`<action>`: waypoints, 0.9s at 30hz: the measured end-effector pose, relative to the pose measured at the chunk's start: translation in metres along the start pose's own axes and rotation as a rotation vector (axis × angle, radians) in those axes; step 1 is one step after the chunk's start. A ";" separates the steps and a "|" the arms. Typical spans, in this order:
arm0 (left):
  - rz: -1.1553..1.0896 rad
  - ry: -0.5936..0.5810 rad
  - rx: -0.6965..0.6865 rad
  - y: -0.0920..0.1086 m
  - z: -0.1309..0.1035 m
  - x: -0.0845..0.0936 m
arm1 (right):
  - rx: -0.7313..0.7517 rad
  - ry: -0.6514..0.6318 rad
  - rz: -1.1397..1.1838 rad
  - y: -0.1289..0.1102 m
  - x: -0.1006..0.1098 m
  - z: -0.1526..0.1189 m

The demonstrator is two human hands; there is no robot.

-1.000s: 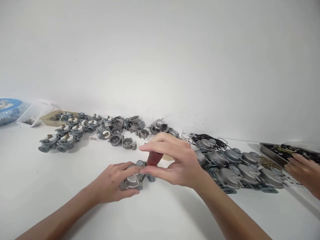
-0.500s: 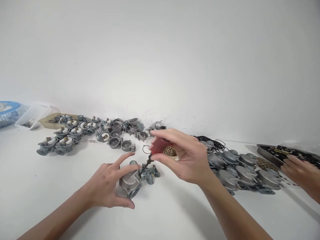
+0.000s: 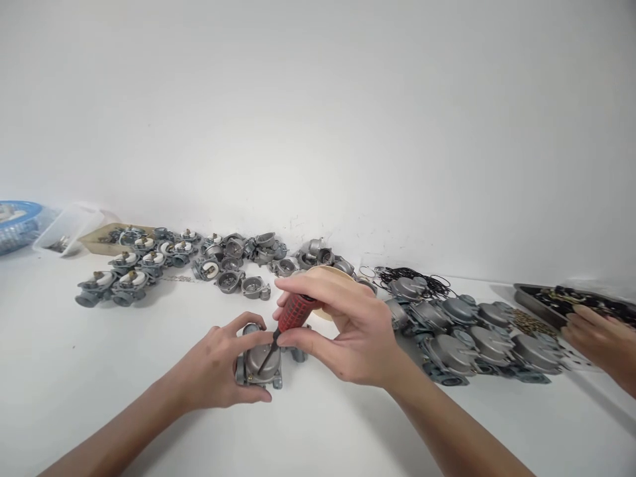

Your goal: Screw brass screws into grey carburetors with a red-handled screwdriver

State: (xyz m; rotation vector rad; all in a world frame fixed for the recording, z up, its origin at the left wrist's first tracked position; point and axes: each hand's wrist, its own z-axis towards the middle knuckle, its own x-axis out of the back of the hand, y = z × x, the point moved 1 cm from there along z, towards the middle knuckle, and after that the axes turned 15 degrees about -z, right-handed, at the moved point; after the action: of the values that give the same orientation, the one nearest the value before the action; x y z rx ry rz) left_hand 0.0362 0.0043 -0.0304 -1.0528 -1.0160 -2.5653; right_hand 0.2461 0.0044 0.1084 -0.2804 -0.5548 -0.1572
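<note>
On the white table (image 3: 318, 424), my left hand (image 3: 213, 364) is wrapped round a grey metal carburetor (image 3: 256, 361), thumb at its near side and fingers over its far side. My right hand (image 3: 342, 331) grips the red handle of a screwdriver (image 3: 294, 313). The dark shaft slants down to the left, its tip at the near left part of the carburetor's round cover. Another metal part (image 3: 299, 354) lies just right of the carburetor, mostly covered by my right hand's fingers.
Open carburetors with white floats (image 3: 132, 279) stand at left, near a tan tray (image 3: 97, 240). Loose bowls (image 3: 229, 281) lie at centre back. Covered carburetors (image 3: 452, 352), black rings (image 3: 405, 273) and screws (image 3: 529, 322) are at right. Another person's hand (image 3: 596, 331) reaches a dark tray (image 3: 531, 296).
The screwdriver and my right hand have moved left and slightly down, bringing the tip to the carburetor's near left side. The carburetor has been turned in my left hand.
</note>
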 end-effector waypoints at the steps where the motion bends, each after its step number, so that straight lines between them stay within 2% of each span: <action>1: -0.002 -0.004 0.013 0.002 0.001 -0.001 | 0.008 -0.001 -0.022 0.000 -0.001 0.000; 8: 0.001 -0.026 0.057 0.008 0.006 -0.002 | -0.015 -0.043 -0.033 0.003 -0.008 -0.001; 14: 0.017 0.036 0.010 0.005 0.004 -0.006 | -0.046 -0.078 -0.033 0.006 -0.006 -0.002; 17: 0.006 0.029 0.002 0.004 0.004 -0.007 | -0.060 -0.130 0.018 0.009 -0.003 -0.003; 23: -0.017 0.032 -0.021 0.002 0.003 -0.009 | -0.022 -0.153 -0.010 0.006 0.001 -0.002; 27: 0.017 0.029 -0.048 0.000 0.001 -0.010 | -0.027 -0.221 0.097 0.001 -0.001 -0.001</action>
State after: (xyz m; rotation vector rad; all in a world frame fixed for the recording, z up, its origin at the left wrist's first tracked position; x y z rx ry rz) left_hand 0.0448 0.0040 -0.0366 -1.0284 -0.9391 -2.5951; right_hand 0.2460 0.0049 0.1069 -0.3528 -0.7572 -0.0395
